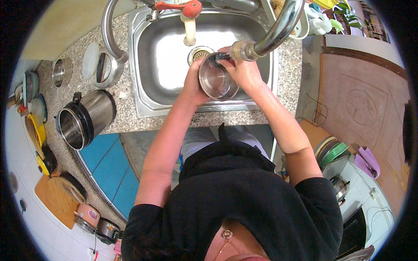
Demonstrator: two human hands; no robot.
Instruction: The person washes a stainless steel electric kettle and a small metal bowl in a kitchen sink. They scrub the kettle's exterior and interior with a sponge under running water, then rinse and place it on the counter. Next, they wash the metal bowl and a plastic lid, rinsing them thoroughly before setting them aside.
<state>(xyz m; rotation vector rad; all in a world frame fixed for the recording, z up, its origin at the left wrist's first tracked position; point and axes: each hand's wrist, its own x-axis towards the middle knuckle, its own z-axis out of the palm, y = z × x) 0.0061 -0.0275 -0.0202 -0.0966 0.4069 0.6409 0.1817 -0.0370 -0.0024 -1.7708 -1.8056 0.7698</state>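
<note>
Over the stainless steel sink (156,75), my left hand (192,81) holds a round, shiny vessel (217,80) from its left side and underneath. The vessel is tilted, with its open mouth facing up towards me. My right hand (246,73) is at its upper right rim and pinches a dark scouring pad (222,58) against the inner edge. Some of the right fingers are hidden behind the rim and by a chrome tap spout (277,29). Just beyond the vessel, the drain strainer (199,53) is partly covered.
A red-handled tap (190,11) and a curved chrome spout (107,27) overhang the sink. On the granite counter (127,122) to the left are a steel canister (98,106) lying on its side, a steel cup (58,73) and a round metal pot (112,71) against a whitish lid (89,62).
</note>
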